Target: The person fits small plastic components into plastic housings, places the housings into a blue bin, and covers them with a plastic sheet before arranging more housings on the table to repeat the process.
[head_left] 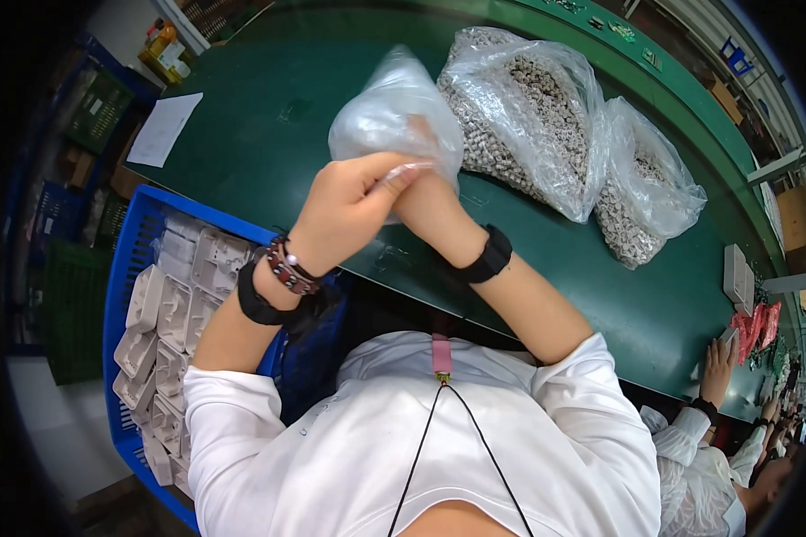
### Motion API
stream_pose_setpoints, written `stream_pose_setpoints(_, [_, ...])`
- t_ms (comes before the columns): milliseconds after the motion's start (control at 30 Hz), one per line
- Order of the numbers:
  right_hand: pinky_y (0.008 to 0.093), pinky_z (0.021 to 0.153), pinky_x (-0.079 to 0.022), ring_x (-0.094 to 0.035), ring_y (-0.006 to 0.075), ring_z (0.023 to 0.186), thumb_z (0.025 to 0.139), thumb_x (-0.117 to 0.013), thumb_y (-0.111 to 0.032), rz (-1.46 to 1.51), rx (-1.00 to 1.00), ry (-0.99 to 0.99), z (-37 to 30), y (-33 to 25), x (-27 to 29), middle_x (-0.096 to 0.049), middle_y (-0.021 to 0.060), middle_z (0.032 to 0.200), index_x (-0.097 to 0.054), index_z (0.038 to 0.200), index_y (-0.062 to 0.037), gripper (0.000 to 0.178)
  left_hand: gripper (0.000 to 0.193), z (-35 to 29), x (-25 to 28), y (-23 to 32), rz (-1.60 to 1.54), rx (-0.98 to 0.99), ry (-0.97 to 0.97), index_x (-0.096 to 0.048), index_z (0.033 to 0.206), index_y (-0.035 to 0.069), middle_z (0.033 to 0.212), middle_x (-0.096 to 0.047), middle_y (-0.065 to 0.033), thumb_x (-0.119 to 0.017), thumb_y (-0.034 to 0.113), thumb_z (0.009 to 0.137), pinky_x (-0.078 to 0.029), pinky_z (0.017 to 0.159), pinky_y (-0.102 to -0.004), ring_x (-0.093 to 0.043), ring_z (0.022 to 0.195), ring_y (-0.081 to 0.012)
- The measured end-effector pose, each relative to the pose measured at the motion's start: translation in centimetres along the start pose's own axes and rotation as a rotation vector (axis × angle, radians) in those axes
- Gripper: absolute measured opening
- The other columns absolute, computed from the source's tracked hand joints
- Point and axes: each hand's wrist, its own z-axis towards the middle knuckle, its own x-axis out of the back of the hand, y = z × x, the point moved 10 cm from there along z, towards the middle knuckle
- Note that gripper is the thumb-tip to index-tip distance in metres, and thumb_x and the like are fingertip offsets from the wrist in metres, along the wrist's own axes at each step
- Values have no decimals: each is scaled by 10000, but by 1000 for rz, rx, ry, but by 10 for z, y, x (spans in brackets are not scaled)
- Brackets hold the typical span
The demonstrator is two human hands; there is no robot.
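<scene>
A clear plastic bag (385, 116), puffed up to a pointed top, is above the green table in front of me. My left hand (354, 201) is closed, its thumb and fingers pinching the bag's near edge. Right beside it, my right hand (428, 201) reaches up to the bag, and part of it shows blurred through the plastic. The left hand and the film hide most of its fingers, so I cannot tell how they are set. To the right lies a large clear bag of small grey-brown parts (537, 112), with a smaller similar bag (640, 183) next to it.
At my left stands a blue crate (130, 304) holding several pale moulded trays (175, 313). A white paper sheet (166, 127) lies at the table's left end. A co-worker's hand (718, 369) rests at the right, near red bags (759, 327) and a pale box (736, 276).
</scene>
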Motion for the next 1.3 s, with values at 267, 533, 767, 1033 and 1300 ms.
stream_pose_setpoints(267, [368,662,-483,-610,269,782,743,-548,-185,-726,549,-219,34,-46,-12,-616,125,850,-626,916,-92,211,135,-13,-15,24,265,-166,120,-653,899,79,668,-587,-137,-544,117,829,-441,499,-324,-563,582,-315])
stream_pose_setpoints(533, [323,586,-486,-606,174,710,812,-559,-254,-138,-136,-497,64,30,-16,-617,52,847,-616,945,-106,207,247,1,3,4,24,8,-32,-576,1078,93,691,-567,-125,-555,150,839,-446,587,-304,-564,602,-238])
stream_pose_setpoints(767, [297,673,-490,-584,134,811,822,-600,-260,540,-522,-374,32,32,12,-595,36,936,-557,1043,-64,298,607,1,45,4,572,-293,136,-411,1270,158,1032,-522,-129,-658,198,717,-397,816,-363,-504,936,-259])
stream_pose_setpoints(1033, [344,714,-503,-581,182,890,827,-609,-238,919,-509,-424,-2,17,1,-572,84,1016,-525,1100,-30,353,504,16,2,-12,896,-44,-99,-528,1141,118,1030,-540,-68,-651,110,652,-422,824,-390,-506,974,-299])
stream_pose_setpoints(1300, [349,785,-456,-541,228,950,810,-621,-247,358,-487,-243,0,-3,53,-515,90,1090,-509,1103,-43,375,356,15,57,-92,380,288,164,-580,1030,66,946,-576,-69,-558,22,678,-455,772,-355,-547,916,-291])
